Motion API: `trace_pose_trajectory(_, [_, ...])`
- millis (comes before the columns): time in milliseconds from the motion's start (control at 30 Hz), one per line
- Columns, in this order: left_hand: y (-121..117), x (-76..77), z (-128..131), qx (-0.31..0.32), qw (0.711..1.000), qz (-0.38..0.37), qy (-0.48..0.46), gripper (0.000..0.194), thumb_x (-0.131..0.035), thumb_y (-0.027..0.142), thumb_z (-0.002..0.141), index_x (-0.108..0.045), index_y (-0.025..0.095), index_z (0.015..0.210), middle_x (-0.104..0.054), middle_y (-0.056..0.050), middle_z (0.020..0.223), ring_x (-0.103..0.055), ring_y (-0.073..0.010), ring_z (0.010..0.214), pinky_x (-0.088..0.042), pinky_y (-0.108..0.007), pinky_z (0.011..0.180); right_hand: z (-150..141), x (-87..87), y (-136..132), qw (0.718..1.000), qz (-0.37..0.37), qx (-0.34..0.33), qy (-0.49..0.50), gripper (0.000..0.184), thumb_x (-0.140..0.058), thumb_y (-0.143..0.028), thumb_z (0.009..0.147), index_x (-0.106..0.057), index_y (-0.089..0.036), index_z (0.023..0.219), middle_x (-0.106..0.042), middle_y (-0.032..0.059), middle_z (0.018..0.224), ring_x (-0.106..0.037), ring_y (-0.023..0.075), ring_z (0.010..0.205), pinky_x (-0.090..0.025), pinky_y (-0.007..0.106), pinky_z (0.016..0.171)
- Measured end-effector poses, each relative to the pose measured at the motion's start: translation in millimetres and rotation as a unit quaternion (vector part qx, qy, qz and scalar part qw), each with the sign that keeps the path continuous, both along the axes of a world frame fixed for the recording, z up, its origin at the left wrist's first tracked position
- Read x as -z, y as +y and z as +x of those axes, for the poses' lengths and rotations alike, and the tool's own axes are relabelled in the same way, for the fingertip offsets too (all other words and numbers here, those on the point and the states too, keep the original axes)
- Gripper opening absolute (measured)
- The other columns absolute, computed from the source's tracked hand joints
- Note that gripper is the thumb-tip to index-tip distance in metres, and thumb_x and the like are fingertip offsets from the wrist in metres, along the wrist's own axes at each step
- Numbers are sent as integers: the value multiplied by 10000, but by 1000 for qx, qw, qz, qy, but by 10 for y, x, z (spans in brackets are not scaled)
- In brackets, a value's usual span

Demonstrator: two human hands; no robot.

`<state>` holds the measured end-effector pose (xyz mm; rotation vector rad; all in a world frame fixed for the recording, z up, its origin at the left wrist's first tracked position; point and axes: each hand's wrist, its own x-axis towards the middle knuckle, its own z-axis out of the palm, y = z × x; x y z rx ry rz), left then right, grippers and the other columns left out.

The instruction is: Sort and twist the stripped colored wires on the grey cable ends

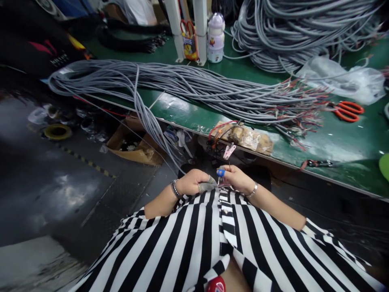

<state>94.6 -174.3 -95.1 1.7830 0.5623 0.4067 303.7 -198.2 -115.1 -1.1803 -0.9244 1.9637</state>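
Note:
My left hand [191,182] is closed around the end of a grey cable [208,186], in front of the striped shirt. Coverings wrap some of its fingertips. Close beside it, my right hand [238,178] pinches the thin wires [224,185] that come out of the cable's end; a blue band circles one finger. The exact grip of the right fingertips is hard to make out. Several grey cables [152,121] droop over the table edge toward my left hand. Just beyond the right hand, a pink clip [229,151] hangs at the table edge.
On the green table [173,106] lies a long bundle of grey cables [194,83] with stripped ends. Orange-handled scissors [349,111], a taped wooden block [246,138], a plastic bag [343,79] and a bottle [216,38] are there too. A cardboard box [133,142] sits below.

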Motion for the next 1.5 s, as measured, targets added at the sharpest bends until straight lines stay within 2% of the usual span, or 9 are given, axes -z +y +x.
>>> trace_pose_trajectory(167, [19, -150, 51, 7, 968, 252, 11, 211, -601, 346, 870, -733, 181, 850, -690, -65, 673, -609, -150, 631, -432, -249, 649, 215, 32, 62, 990, -19, 133, -42, 516, -769, -538, 625, -373, -206, 607, -283, -112, 448, -173, 13, 364, -72, 178, 361])
trace_pose_trajectory(400, [72, -75, 81, -39, 934, 353, 49, 266, -542, 355, 894, -677, 162, 769, -650, -30, 619, -595, -127, 588, -405, -234, 582, 389, -29, -89, 999, -20, -19, 25, 553, -770, -633, 591, -463, -178, 655, -380, -88, 496, -187, 11, 394, -84, 192, 375])
trace_pose_trajectory(600, [114, -37, 164, 5, 929, 364, 70, 275, -543, 348, 871, -638, 165, 690, -605, -21, 576, -569, -126, 565, -374, -238, 563, 227, -168, -51, 987, 38, -154, -26, 441, -792, -515, 613, -550, -146, 621, -441, -73, 473, -289, 30, 407, -173, 199, 389])
trace_pose_trajectory(667, [119, -29, 181, 11, 929, 363, 76, 295, -544, 350, 869, -619, 164, 654, -594, -22, 566, -562, -127, 559, -368, -240, 558, 170, -172, -32, 988, 48, -140, -32, 424, -774, -475, 632, -512, -152, 549, -419, -71, 448, -291, 32, 405, -188, 200, 396])
trace_pose_trajectory(767, [116, -29, 179, -9, 938, 339, 72, 262, -546, 336, 877, -651, 162, 711, -619, -25, 592, -574, -124, 569, -382, -232, 564, 148, -116, 6, 998, 44, 8, -49, 402, -747, -414, 637, -448, -173, 519, -403, -69, 452, -306, 36, 412, -211, 196, 403])
trace_pose_trajectory(867, [90, -63, 141, -14, 956, 292, 21, 239, -569, 343, 889, -692, 155, 809, -674, -41, 664, -619, -125, 624, -434, -219, 612, 256, -38, 62, 979, 14, 191, -72, 378, -723, -394, 651, -413, -199, 561, -326, -94, 428, -247, 33, 371, -145, 196, 374])
trace_pose_trajectory(933, [70, -103, 109, -37, 963, 266, -20, 232, -593, 344, 887, -703, 147, 837, -697, -52, 699, -639, -126, 652, -462, -215, 640, 366, -2, 93, 965, 18, 254, -61, 407, -723, -429, 672, -394, -208, 579, -284, -106, 419, -198, 28, 351, -95, 198, 367])
trace_pose_trajectory(1200, [190, -166, 208, -192, 956, 212, -70, 204, -629, 317, 866, -716, 133, 866, -734, -64, 775, -670, -131, 683, -521, -219, 666, 333, -72, 263, 992, 35, 106, 60, 555, -587, -719, 733, -580, -166, 784, -544, -10, 663, -178, 24, 407, -45, 199, 372])
trace_pose_trajectory(1500, [297, -90, 352, -193, 971, 136, -45, 293, -625, 396, 857, -719, 118, 857, -724, -58, 782, -651, -132, 700, -518, -219, 678, 154, -148, 400, 978, 10, 175, 111, 571, -745, -684, 596, -526, -162, 667, -388, -66, 569, -217, 16, 433, -108, 148, 364])
